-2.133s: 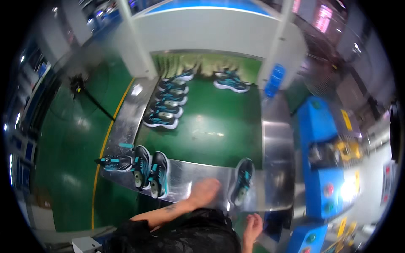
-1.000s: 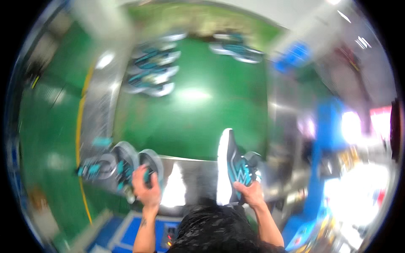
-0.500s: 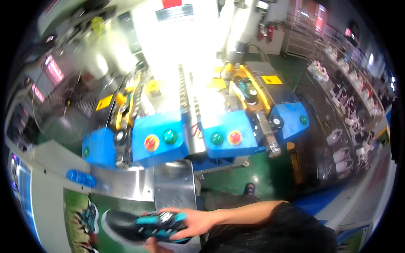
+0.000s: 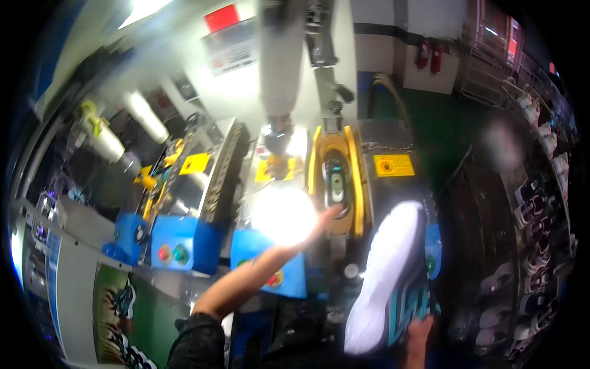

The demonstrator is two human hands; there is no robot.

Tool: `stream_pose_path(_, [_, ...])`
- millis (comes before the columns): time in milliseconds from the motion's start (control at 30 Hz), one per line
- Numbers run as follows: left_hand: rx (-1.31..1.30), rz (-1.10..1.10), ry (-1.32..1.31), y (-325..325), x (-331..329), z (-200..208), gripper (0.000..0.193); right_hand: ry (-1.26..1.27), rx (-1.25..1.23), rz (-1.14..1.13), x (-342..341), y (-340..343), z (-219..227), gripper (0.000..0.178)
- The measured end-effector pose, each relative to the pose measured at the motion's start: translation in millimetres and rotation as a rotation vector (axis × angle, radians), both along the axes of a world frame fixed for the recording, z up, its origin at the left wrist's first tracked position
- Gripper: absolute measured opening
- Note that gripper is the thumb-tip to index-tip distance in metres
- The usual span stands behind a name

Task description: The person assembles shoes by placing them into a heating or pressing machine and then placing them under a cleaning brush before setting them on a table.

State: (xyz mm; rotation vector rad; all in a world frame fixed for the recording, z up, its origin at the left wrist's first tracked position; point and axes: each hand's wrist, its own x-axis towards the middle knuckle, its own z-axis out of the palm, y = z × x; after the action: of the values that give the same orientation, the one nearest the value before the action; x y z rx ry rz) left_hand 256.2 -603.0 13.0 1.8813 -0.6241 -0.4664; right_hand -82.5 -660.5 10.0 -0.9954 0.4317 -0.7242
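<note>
With fingers [image 4: 336, 210] of left hand [image 4: 321, 224] stretching forward, reaching to clamp [image 4: 357, 184] and meeting near end of clamped shoe [image 4: 335, 178]; appearing to touch it, but being unable to tell whether gripping, wide or narrow. With right hand [image 4: 420, 335], gripping shoe [image 4: 384, 283] by lower part of teal-and-dark upper, fingers drawing in narrow on it. Holding shoe up in front and right of clamp, tilting toe toward upper right, turning white sole toward camera.

Scanning from left: seeing lined-up shoes [image 4: 126, 301] at lower left, over green tabletop [image 4: 150, 307], running off lower edge. Passing blue bottle [image 4: 117, 252], lying just beside left console [image 4: 184, 246]; noting blue casing, red and green buttons. Coming next to middle console [image 4: 264, 246], also blue, partly hiding behind left forearm [image 4: 246, 275]. Noting yellow bars of clamp flanking clamped shoe on both sides. Seeing yellow label [image 4: 393, 165] right of clamp, red extinguishers [image 4: 429, 56] farther back. Ending on rack shoes [image 4: 536, 246], stacking up along right edge, blurring.
</note>
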Motion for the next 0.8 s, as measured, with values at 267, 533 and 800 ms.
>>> stream_pose_path(267, [0.340, 0.148, -0.157, -101.0, 101.5, -62.7, 0.067, 0.415, 0.498, -0.051, -26.7, 42.5, 25.9, 0.066])
stream_pose_path(533, [-0.166, -0.479, 0.321, -4.5, 37.3, 82.6, 0.040, 0.232, 0.080, -0.165, -30.1, 6.9, -13.0, 0.045])
stream_pose_path(800, [-0.654, 0.242, 0.662, 270.9, -134.5, 86.8, 0.096, 0.614, 0.373, 0.583, 272.4, -101.7, 69.1, 0.032])
